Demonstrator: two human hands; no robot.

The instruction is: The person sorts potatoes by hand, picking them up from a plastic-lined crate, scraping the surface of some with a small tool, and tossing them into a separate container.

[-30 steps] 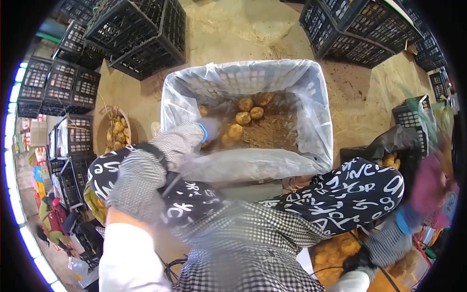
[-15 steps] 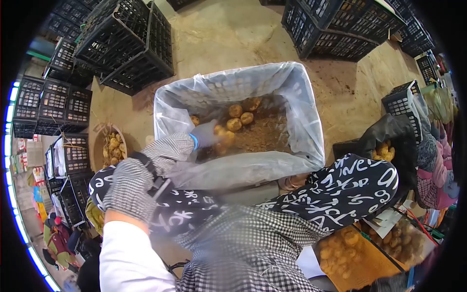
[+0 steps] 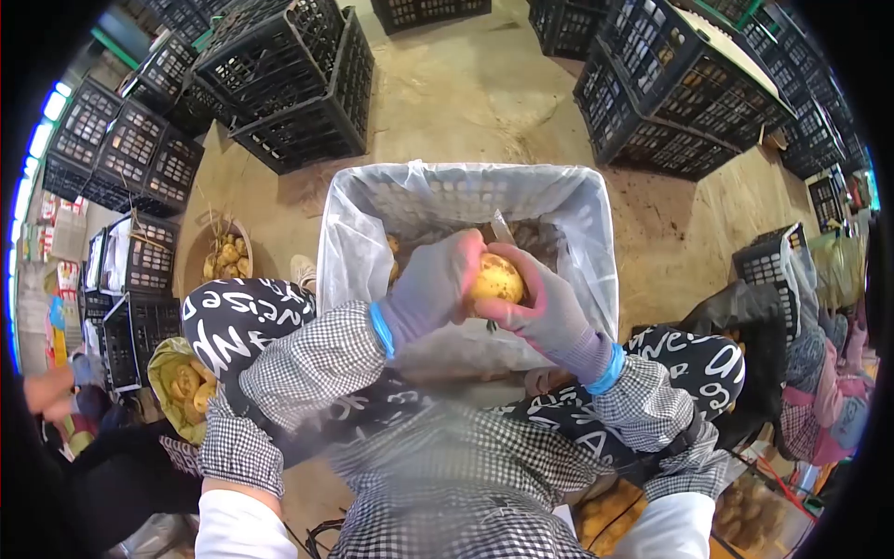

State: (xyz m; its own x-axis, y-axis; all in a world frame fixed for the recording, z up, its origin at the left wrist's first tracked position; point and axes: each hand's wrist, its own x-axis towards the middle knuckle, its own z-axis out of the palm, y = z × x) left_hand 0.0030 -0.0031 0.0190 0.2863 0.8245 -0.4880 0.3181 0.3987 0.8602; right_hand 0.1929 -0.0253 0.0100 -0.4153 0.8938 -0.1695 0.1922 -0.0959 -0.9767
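A yellow potato (image 3: pixel 498 279) with brown specks is held up between my two gloved hands, over the near part of a crate lined with clear plastic (image 3: pixel 466 171). My left hand (image 3: pixel 433 287), in a grey glove with pinkish fingertips, closes on its left side. Around its right and lower side curl the fingers and thumb of my right hand (image 3: pixel 551 312), gloved alike. A thin pale strip (image 3: pixel 501 226) sticks up just behind the potato. My hands hide most of the crate's inside; a few potatoes (image 3: pixel 393 250) show at its left.
Stacked black crates stand at the far left (image 3: pixel 289 84) and far right (image 3: pixel 684 88). A round basket of potatoes (image 3: pixel 224 256) and a green sack of potatoes (image 3: pixel 186 387) are on my left. Another person's hand (image 3: pixel 48 391) shows at the left edge. A black bag (image 3: pixel 750 321) lies right.
My left hand has risen from the potatoes inside the crate to above its near side. My right hand has come into view, and both now hold a potato. The view has shifted.
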